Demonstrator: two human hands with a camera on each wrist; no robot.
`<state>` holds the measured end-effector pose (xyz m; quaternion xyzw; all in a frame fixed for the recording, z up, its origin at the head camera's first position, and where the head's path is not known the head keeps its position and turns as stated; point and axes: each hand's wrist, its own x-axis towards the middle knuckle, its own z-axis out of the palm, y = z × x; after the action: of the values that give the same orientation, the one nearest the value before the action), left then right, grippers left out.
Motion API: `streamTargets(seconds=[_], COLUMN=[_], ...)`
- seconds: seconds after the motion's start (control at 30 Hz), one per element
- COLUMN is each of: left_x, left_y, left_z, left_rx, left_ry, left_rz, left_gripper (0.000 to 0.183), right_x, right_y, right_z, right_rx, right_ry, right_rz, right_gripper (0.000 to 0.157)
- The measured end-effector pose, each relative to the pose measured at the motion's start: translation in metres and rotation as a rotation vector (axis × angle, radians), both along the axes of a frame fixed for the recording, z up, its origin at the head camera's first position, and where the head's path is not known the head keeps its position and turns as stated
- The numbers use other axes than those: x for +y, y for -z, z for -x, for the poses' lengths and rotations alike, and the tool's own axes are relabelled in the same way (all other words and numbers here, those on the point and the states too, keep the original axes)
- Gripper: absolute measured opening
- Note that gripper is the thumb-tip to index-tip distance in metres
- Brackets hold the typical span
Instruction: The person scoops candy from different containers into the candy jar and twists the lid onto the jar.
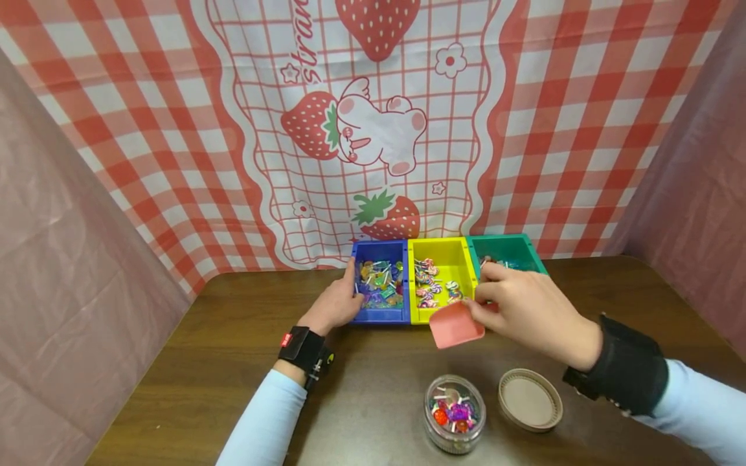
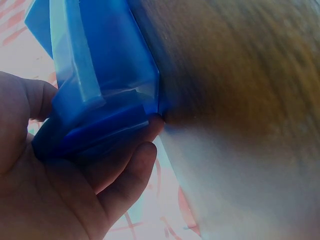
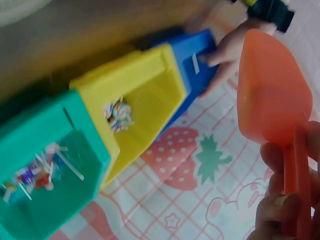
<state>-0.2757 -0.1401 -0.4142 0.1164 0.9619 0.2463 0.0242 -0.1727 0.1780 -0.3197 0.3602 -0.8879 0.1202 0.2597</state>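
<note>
My left hand [image 1: 332, 303] grips the outer side of a blue bin [image 1: 381, 316], with thumb and fingers on either side of its wall in the left wrist view [image 2: 115, 112]. Mixed small lollipop-shaped pieces lie in this bin. My right hand [image 1: 524, 310] holds a pink scoop [image 1: 456, 325] by its handle, above the front edge of the yellow bin [image 1: 451, 259]. In the right wrist view the scoop [image 3: 272, 90] shows its rounded underside, so its inside is hidden there. Swirl lollipop pieces [image 3: 118, 114] lie in the yellow bin.
A green bin [image 1: 507, 246] adjoins the yellow one on the right, partly covered by my right hand, with small lollipop pieces [image 3: 37, 172] inside. Nearer me stands an uncovered clear jar [image 1: 456, 444] of colourful pieces, beside its round lid [image 1: 530, 401]. A checked strawberry cloth [image 1: 553, 142] hangs behind the bins.
</note>
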Motion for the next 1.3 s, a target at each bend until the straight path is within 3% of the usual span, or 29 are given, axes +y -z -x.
streamTargets(seconds=[0.3, 0.47, 0.6, 0.7, 0.87, 1.03, 1.3], left_x=[0.0, -0.002, -0.001, -0.001, -0.001, -0.002, -0.003], left_y=[-0.003, -0.003, -0.003, -0.003, -0.003, -0.004, -0.002], left_z=[-0.001, -0.002, -0.001, 0.0, 0.001, 0.001, 0.003], left_rx=[0.0, 0.009, 0.003, -0.005, -0.003, 0.002, -0.004], left_ry=[0.011, 0.012, 0.017, 0.015, 0.025, 0.027, 0.026], left_rz=[0.008, 0.015, 0.017, 0.016, 0.015, 0.02, 0.018], left_gripper=[0.084, 0.083, 0.084, 0.084, 0.084, 0.084, 0.085], right_x=[-0.041, -0.07, -0.09, -0.103, -0.116, -0.118, -0.123], right_y=[0.0, 0.011, 0.019, 0.024, 0.029, 0.034, 0.036], right_z=[0.066, 0.095, 0.112, 0.121, 0.128, 0.132, 0.143], right_rx=[-0.027, 0.068, 0.205, 0.297, 0.322, 0.327, 0.364], right_ry=[0.091, 0.081, 0.067, 0.047, 0.056, 0.093, 0.066], right_rz=[-0.044, -0.112, -0.27, -0.398, -0.509, -0.555, -0.6], right_gripper=[0.022, 0.024, 0.019, 0.015, 0.014, 0.015, 0.011])
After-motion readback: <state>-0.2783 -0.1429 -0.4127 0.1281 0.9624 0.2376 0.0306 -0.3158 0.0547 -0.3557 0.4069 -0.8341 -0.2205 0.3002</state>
